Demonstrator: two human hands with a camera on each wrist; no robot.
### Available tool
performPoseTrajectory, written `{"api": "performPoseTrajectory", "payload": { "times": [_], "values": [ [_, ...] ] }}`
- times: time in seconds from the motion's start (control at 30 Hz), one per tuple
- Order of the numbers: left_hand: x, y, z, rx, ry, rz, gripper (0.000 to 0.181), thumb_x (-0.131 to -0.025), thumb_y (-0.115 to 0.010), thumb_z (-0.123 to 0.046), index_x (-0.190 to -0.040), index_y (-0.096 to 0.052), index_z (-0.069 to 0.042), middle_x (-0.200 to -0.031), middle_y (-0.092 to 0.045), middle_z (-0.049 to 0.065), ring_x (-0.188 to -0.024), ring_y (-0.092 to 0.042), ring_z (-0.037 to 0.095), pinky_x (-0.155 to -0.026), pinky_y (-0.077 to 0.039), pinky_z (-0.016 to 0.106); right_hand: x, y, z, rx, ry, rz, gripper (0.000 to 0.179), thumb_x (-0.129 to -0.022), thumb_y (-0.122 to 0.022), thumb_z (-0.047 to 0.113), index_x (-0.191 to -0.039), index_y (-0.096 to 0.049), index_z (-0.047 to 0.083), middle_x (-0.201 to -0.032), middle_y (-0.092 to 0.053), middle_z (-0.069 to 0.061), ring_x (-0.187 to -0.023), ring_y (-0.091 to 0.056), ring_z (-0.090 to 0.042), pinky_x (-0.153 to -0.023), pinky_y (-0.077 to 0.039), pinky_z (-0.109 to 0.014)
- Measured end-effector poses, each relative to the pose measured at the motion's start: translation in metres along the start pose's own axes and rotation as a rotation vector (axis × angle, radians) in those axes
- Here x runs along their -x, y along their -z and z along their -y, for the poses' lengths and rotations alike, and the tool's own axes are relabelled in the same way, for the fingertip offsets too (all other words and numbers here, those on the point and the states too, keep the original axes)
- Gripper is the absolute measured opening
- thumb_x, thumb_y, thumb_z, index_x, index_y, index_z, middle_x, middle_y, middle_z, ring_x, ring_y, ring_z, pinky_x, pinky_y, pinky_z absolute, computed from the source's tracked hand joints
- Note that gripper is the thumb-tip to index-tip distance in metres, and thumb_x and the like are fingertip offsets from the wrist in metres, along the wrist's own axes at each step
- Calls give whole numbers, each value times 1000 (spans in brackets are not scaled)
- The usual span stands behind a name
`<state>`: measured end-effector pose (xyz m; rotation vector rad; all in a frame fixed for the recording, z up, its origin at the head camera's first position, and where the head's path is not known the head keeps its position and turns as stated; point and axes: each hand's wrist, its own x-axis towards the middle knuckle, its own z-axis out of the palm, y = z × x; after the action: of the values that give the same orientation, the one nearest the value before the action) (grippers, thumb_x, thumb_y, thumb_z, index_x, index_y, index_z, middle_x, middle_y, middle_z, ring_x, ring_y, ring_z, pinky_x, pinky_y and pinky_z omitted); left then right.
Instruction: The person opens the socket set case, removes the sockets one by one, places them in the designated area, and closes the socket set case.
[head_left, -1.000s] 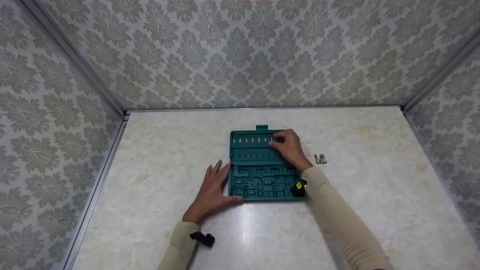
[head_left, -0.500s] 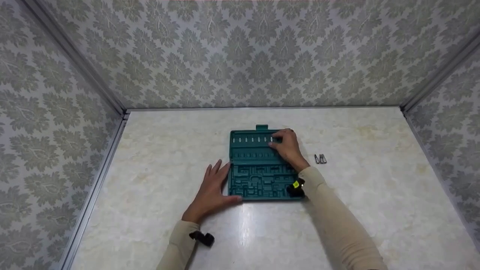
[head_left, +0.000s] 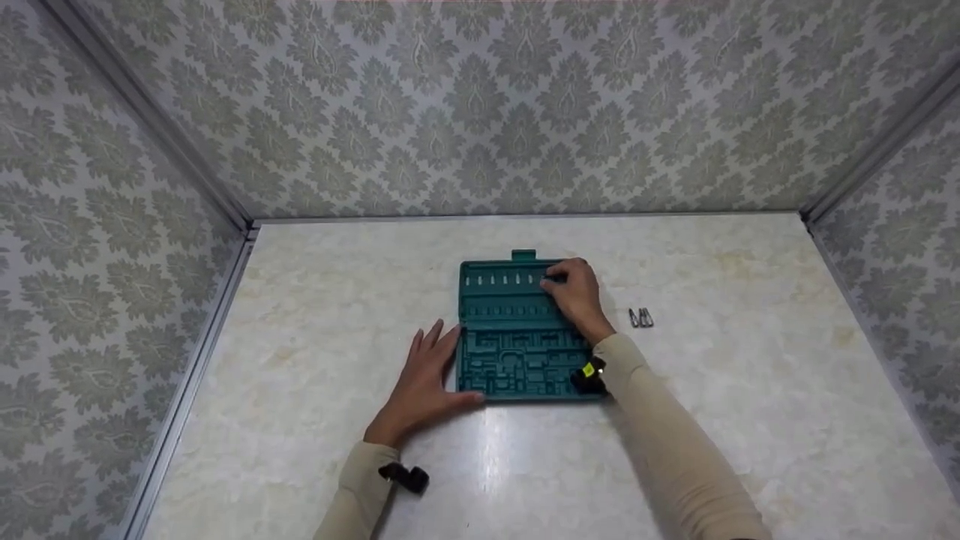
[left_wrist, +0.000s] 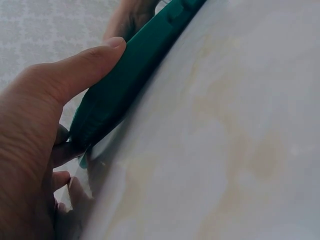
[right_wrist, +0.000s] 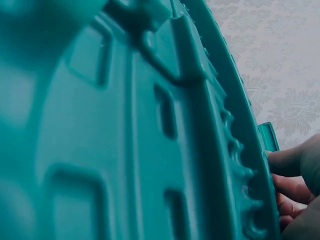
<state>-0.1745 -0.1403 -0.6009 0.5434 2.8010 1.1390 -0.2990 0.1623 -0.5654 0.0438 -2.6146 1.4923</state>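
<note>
A green plastic tool case [head_left: 517, 364] lies unfolded on the table, its lid half at the back. Small silver screwdriver bits [head_left: 505, 280] stand in a row along the lid's upper slots. At the right end of that row my right hand [head_left: 576, 292] pinches with thumb and forefinger; the bit there is mostly hidden by the fingers. In the right wrist view these fingers [right_wrist: 300, 162] reach past the lid's edge. My left hand [head_left: 427, 379] steadies the case's near left corner, thumb on the front rim and fingers stretched along the left side.
A few loose silver bits [head_left: 641, 318] lie on the pale marbled table [head_left: 750, 375] right of the case. The lid's catch [head_left: 523, 255] sticks out at the back. Patterned walls [head_left: 480, 112] enclose the table at the back and both sides.
The right fingers shift slightly at the end of the bit row, and the pale bit seen between them half a second ago is now covered. The left hand and the case stay put.
</note>
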Motion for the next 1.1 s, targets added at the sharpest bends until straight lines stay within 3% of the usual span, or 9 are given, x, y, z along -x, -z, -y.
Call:
{"api": "performPoseTrajectory", "payload": {
  "times": [0.13, 0.3, 0.4, 0.6, 0.83, 1.1],
  "values": [
    [0, -1, 0, 20, 14, 2, 127, -77, -84, -79, -178, -26, -28, -184, -21, 4, -171, -6, 25, -137, -2, 54, 0, 0, 1, -69, -51, -47, 17, -102, -78, 8, -114, -79, -4, -120, -69, -21, -113, -65, -36, -102, -54, -51],
    [-1, -2, -1, 35, 19, -3, 127, -77, -85, -77, -177, -26, -28, -184, -20, 6, -171, -5, 28, -137, -3, 56, 0, 11, 4, -305, -90, -81, 21, -103, -78, 12, -117, -77, -3, -120, -72, -18, -106, -66, -25, -94, -55, -37],
    [-1, -2, -1, 31, 23, 3, 126, -77, -85, -76, -177, -27, -26, -184, -20, 7, -171, -6, 29, -137, -3, 56, 5, 21, 3, -371, -76, -79, 23, -104, -78, 12, -119, -77, -5, -121, -74, -18, -104, -66, -20, -90, -55, -29],
    [0, -1, -1, 17, 13, 2, 126, -78, -85, -76, -177, -27, -24, -183, -23, 5, -171, -7, 27, -137, -1, 53, 24, 45, 1, -286, -44, -86, 30, -105, -77, 17, -127, -77, -3, -122, -75, -16, -105, -66, -20, -87, -55, -26],
    [2, 0, -2, 35, 27, 3, 125, -79, -83, -78, -177, -26, -27, -184, -19, 6, -171, -4, 29, -136, -6, 59, 44, 73, -10, -184, -85, -192, 26, -105, -75, 12, -129, -80, 2, -121, -76, -13, -105, -63, -21, -88, -52, -24],
    [4, 1, 1, 26, 22, 1, 125, -79, -83, -78, -178, -25, -28, -184, -18, 5, -171, -4, 28, -137, -5, 58, 67, 105, -35, -93, -156, -314, 26, -105, -77, 20, -126, -81, 5, -115, -76, -11, -98, -64, -20, -75, -55, -17]
  ]
}}
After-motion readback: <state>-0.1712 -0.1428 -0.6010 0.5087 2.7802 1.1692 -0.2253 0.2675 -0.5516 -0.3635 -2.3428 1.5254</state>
